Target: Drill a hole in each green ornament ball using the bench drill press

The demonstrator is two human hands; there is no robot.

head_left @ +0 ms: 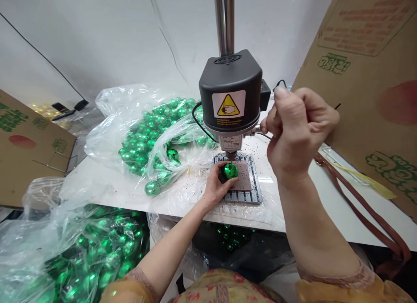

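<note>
My left hand (217, 184) is closed around a shiny green ball (231, 170), thumb on the near side and fingers behind. The ball rests on a brown board (245, 176) on the grey slotted base (257, 194) of a small drill press (230, 94). The thin drill bit (232, 159) comes down at the top of the ball; whether it has entered I cannot tell. My right hand (295, 129) is raised at the machine's right side, fingers wrapped round its feed lever (258, 130). Most of the lever is hidden by the hand.
A clear plastic bag of green balls (146, 138) lies left of the press, and another bag of them (97, 255) is below the table edge. Cardboard boxes (365, 94) stand on both sides. A brown strap (355, 203) hangs at the right. Dark shavings dot the table.
</note>
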